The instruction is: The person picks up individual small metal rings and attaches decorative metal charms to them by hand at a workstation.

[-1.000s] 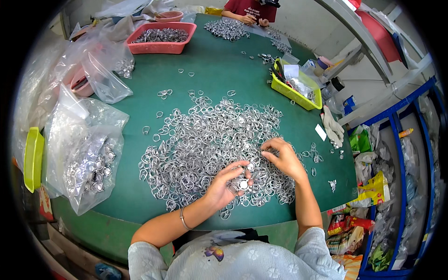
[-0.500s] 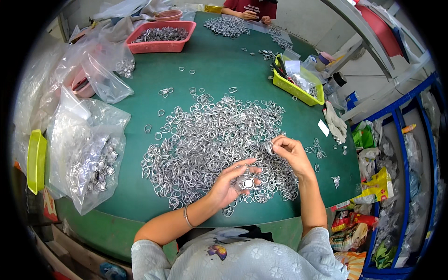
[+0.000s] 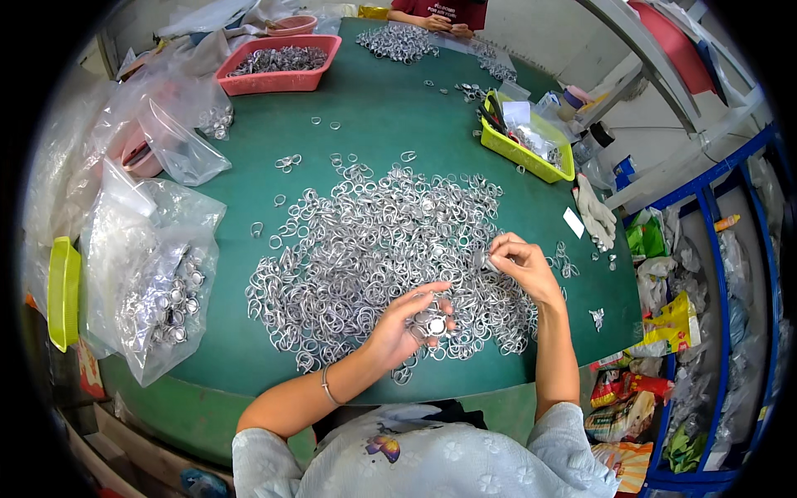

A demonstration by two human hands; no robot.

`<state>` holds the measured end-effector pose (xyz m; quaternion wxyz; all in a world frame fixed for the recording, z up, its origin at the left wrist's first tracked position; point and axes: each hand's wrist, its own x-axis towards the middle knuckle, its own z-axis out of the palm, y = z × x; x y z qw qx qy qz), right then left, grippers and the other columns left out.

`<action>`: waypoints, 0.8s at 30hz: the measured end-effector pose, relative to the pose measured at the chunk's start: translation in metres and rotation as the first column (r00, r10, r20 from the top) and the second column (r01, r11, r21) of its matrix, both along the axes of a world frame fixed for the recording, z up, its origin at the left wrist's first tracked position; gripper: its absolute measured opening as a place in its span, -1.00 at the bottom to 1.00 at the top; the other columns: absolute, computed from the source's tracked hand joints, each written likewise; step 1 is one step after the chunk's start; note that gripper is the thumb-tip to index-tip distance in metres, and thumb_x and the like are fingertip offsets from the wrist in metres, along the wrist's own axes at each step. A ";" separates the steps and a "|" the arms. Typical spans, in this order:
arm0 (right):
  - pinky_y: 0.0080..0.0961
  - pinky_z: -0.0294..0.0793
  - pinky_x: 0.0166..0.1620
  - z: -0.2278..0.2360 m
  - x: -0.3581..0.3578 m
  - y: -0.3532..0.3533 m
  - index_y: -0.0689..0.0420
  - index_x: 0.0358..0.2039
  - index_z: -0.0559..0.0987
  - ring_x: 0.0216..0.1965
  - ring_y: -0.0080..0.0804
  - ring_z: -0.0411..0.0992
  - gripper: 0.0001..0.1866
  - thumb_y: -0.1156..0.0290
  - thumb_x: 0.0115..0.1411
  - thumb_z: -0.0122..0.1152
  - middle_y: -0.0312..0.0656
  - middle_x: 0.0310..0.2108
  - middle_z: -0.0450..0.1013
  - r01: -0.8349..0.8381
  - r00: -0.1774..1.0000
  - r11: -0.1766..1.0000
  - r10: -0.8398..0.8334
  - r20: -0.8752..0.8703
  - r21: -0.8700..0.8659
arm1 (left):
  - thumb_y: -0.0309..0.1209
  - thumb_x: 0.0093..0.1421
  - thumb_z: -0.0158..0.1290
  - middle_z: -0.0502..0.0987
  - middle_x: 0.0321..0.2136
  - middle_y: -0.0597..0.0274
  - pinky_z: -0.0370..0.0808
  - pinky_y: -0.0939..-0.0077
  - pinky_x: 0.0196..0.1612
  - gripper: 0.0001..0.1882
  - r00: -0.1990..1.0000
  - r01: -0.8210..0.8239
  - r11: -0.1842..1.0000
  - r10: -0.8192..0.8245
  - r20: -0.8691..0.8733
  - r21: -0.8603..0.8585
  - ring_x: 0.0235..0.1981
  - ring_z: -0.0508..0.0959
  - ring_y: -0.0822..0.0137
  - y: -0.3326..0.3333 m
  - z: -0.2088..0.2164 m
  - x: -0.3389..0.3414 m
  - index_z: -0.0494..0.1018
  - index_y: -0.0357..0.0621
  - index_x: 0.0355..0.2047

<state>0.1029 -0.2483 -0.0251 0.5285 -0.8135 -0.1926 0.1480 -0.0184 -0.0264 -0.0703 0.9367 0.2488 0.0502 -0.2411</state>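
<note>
Left hand (image 3: 400, 330) holding shiny round metal pieces (image 3: 436, 327); right hand (image 3: 491, 251) pinching silver piece (image 3: 483, 262); smooth green bench (image 3: 257, 149) beneath; blue-framed shelving (image 3: 730, 164) rightward.

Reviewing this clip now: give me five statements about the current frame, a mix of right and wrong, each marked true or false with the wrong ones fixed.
1. The left hand holds shiny metal pieces. True.

2. The right hand lies flat on the green table. False: the right hand is raised, with a small metal piece at its fingertips.

3. A white glove lies on the right side of the table. True.

4. The pink tray stands at the table's near edge. False: the pink tray is toward the far left and holds metal parts.

5. A co-worker in a dark red shirt is at the table's far end. True.
</note>
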 end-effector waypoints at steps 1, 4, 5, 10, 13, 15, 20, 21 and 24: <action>-0.49 0.29 -0.21 -0.005 0.002 -0.002 0.26 -0.51 0.55 -0.29 -0.40 0.32 -0.88 0.46 0.03 0.25 -0.27 -0.33 0.41 0.026 0.990 0.988 -0.004 0.144 -0.152 | -0.27 0.27 -0.16 0.42 -0.31 0.17 0.35 0.60 -0.58 -0.56 1.000 0.007 1.000 -0.007 0.014 -0.001 -0.31 0.49 0.29 0.001 0.000 0.002 0.20 -0.20 0.10; -0.52 0.26 -0.12 -0.012 0.002 -0.008 0.26 -0.52 0.56 -0.19 -0.42 0.30 -0.89 0.48 0.00 0.28 -0.28 -0.31 0.41 0.056 0.985 0.968 -0.013 0.173 -0.243 | -0.27 0.26 -0.15 0.42 -0.32 0.18 0.35 0.60 -0.59 -0.56 1.000 0.022 1.000 -0.022 0.009 0.008 -0.31 0.49 0.28 0.001 -0.002 0.000 0.20 -0.19 0.10; -0.51 0.25 -0.10 -0.007 0.002 -0.007 0.26 -0.52 0.56 -0.18 -0.41 0.30 -0.89 0.48 0.00 0.28 -0.27 -0.31 0.41 0.005 0.995 0.990 0.009 0.102 -0.140 | -0.27 0.26 -0.15 0.42 -0.32 0.18 0.35 0.60 -0.59 -0.56 1.000 0.020 1.000 -0.020 0.000 0.009 -0.31 0.50 0.28 0.000 -0.003 -0.001 0.20 -0.19 0.10; -0.55 0.24 -0.10 -0.009 0.003 -0.021 0.25 -0.52 0.56 -0.19 -0.48 0.30 -0.91 0.50 -0.01 0.29 -0.27 -0.27 0.39 0.000 0.998 0.990 0.010 0.067 -0.142 | -0.27 0.26 -0.15 0.40 -0.33 0.17 0.36 0.61 -0.61 -0.55 1.000 0.025 1.000 -0.025 0.006 -0.005 -0.30 0.49 0.27 0.000 -0.001 0.000 0.19 -0.21 0.10; -0.57 0.25 -0.13 0.005 0.004 -0.024 0.25 -0.52 0.57 -0.21 -0.55 0.29 -0.90 0.48 -0.01 0.30 -0.30 -0.26 0.38 0.039 0.994 0.993 -0.027 -0.110 0.112 | -0.27 0.27 -0.16 0.40 -0.34 0.17 0.37 0.62 -0.61 -0.56 1.000 0.028 1.000 -0.027 0.008 -0.003 -0.30 0.49 0.27 0.002 0.000 0.001 0.19 -0.21 0.10; -0.56 0.26 -0.12 -0.010 0.008 -0.031 0.26 -0.51 0.58 -0.22 -0.49 0.30 -0.88 0.46 -0.01 0.30 -0.26 -0.27 0.40 0.161 0.967 0.919 -0.073 0.245 -0.360 | -0.27 0.27 -0.16 0.40 -0.34 0.17 0.36 0.63 -0.62 -0.56 0.999 0.041 0.999 -0.041 -0.002 -0.016 -0.30 0.49 0.28 -0.001 0.000 0.002 0.19 -0.20 0.11; -0.52 0.29 -0.12 -0.003 0.012 -0.036 0.27 -0.50 0.58 -0.23 -0.37 0.33 -0.83 0.42 -0.02 0.32 -0.20 -0.30 0.42 0.094 0.984 0.945 -0.041 0.173 -0.313 | -0.28 0.27 -0.16 0.40 -0.34 0.15 0.38 0.64 -0.63 -0.57 1.000 0.030 1.000 -0.030 0.008 -0.010 -0.30 0.48 0.26 0.000 -0.001 0.001 0.20 -0.21 0.10; -0.51 0.29 -0.12 -0.006 0.012 -0.037 0.28 -0.51 0.58 -0.23 -0.37 0.33 -0.83 0.42 -0.03 0.32 -0.20 -0.30 0.42 0.167 0.951 0.877 -0.023 0.309 -0.450 | -0.28 0.27 -0.17 0.40 -0.34 0.14 0.38 0.64 -0.63 -0.57 0.999 0.033 0.999 -0.033 0.005 -0.020 -0.30 0.48 0.25 -0.001 -0.001 0.001 0.20 -0.21 0.10; -0.54 0.28 -0.16 0.010 0.011 -0.034 0.28 -0.51 0.56 -0.26 -0.49 0.31 -0.84 0.46 -0.02 0.32 -0.26 -0.31 0.38 0.047 0.999 0.998 -0.048 -0.026 -0.033 | -0.28 0.27 -0.16 0.39 -0.34 0.14 0.39 0.63 -0.63 -0.56 0.999 0.033 0.999 -0.032 0.028 -0.009 -0.30 0.48 0.23 0.000 -0.003 0.002 0.19 -0.21 0.11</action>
